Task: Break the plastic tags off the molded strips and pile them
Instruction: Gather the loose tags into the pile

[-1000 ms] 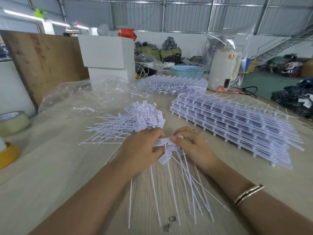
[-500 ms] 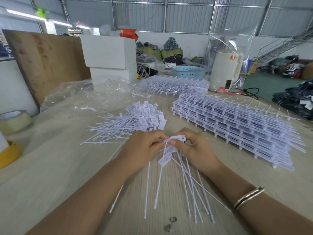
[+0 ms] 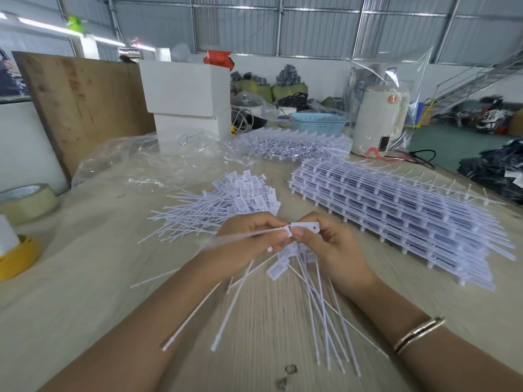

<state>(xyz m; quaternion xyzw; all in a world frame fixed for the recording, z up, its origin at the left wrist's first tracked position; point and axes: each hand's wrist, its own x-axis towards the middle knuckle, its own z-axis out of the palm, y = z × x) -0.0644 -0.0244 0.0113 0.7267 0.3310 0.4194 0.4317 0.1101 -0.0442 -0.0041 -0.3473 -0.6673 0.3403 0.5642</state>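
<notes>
Both forearms enter from the bottom edge and converge at the centre of the table [image 3: 85,278]. The left hand [image 3: 249,244] is turned knuckles-up, fingers curled inward, thumb and forefinger pinching the neck of a single tag [image 3: 304,228] where the flat head meets its thin tail. The right hand [image 3: 336,250] faces it, thumb and forefinger pinching the head of the same tag; its remaining fingers are curled over a bundle of tags [image 3: 308,292] whose tails fan out toward the viewer across the table. The right wrist carries a bracelet [image 3: 418,333].

The held tag's tail runs leftward across the left hand and is motion-blurred, so its end cannot be made out. The heads of the bundle are mostly hidden beneath both hands; how the lower fingers grip them cannot be told.

The pile of detached tags [image 3: 226,202] lies just beyond the left hand, heads to the right, tails to the left. The stack of molded strips [image 3: 396,213] lies to the right of the hands, with a second stack [image 3: 294,142] farther back. Clear plastic sheeting [image 3: 147,162] lies at rear left. A tape roll [image 3: 25,202] is cut off by the left edge.
</notes>
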